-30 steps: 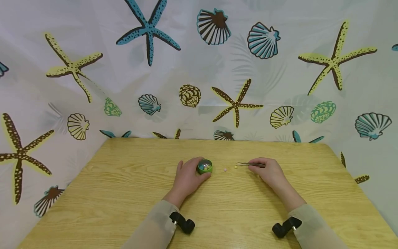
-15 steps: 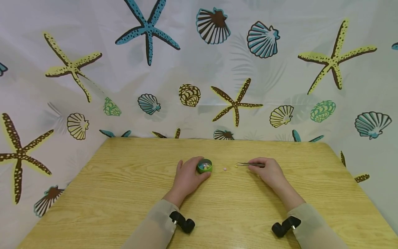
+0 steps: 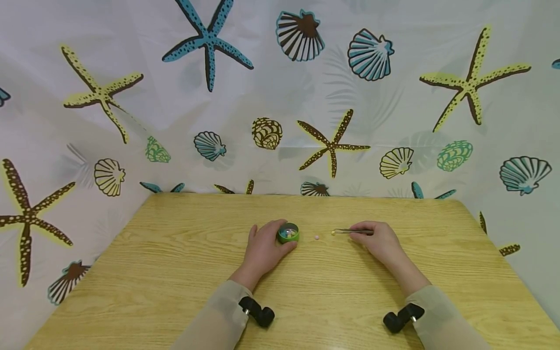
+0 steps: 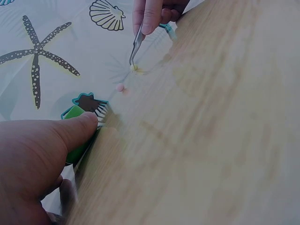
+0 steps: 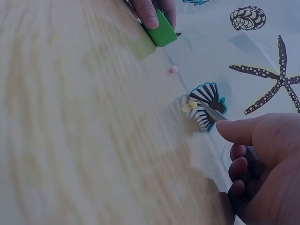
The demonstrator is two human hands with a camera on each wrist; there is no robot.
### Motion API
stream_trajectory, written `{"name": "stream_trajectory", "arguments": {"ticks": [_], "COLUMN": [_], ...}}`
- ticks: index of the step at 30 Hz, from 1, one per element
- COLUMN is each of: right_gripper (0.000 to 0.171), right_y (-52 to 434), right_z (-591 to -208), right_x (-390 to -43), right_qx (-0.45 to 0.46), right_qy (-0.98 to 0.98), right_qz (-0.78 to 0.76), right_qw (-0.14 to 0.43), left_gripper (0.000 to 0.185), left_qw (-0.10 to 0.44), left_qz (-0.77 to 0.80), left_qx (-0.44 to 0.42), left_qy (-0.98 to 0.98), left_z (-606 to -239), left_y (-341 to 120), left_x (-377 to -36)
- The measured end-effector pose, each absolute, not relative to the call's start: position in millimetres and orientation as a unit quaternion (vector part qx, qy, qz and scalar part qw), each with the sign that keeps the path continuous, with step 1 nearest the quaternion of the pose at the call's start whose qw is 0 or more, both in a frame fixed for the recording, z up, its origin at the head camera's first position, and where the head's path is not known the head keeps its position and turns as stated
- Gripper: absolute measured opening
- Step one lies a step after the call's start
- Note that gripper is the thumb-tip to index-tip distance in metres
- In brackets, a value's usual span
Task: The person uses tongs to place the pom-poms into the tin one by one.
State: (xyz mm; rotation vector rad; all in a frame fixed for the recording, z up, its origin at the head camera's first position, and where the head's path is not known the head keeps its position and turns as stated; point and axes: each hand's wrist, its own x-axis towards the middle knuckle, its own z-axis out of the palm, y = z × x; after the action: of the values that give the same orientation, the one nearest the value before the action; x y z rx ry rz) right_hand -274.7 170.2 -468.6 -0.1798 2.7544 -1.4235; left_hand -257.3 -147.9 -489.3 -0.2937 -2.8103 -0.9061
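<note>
Right hand (image 3: 380, 241) pinches tweezers (image 3: 350, 231) gripping yellow bead (image 3: 333, 233).

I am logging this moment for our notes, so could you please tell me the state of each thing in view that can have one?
Green container: open-topped, upright on the table, small beads inside, gripped by the left hand.
Tweezers: held by the right hand, tips closed on the yellow bead.
Yellow bead: pinched at the tweezer tips, at the table surface.
Pink bead: loose on the table, untouched.
</note>
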Motion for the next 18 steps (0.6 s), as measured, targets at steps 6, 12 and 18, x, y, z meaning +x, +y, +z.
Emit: {"name": "stream_trajectory", "arguments": {"ticks": [6, 12, 18], "right_gripper": [0.022, 0.022, 0.021], "right_y": [171.6, 170.4, 170.7], "right_z": [-468.8, -468.9, -470.1], "right_x": [-275.1, -274.4, -275.2], "right_qx": [-0.060, -0.055, -0.056], "right_qy": [0.886, 0.886, 0.886], "right_qz": [-0.460, -0.461, -0.460], "right_qw": [0.019, 0.017, 0.014], "left_gripper": [0.067, 0.067, 0.068], "left_qw": [0.091, 0.090, 0.089], "left_qz": [-0.304, -0.303, -0.305], "left_qx": [-0.100, -0.098, -0.098], "left_qy": [-0.943, -0.944, -0.943], "left_z": [-488.5, -488.8, -488.9], "left_y": [-147.8, -147.5, -147.0], "left_x": [-257.7, -258.3, -258.2]}}
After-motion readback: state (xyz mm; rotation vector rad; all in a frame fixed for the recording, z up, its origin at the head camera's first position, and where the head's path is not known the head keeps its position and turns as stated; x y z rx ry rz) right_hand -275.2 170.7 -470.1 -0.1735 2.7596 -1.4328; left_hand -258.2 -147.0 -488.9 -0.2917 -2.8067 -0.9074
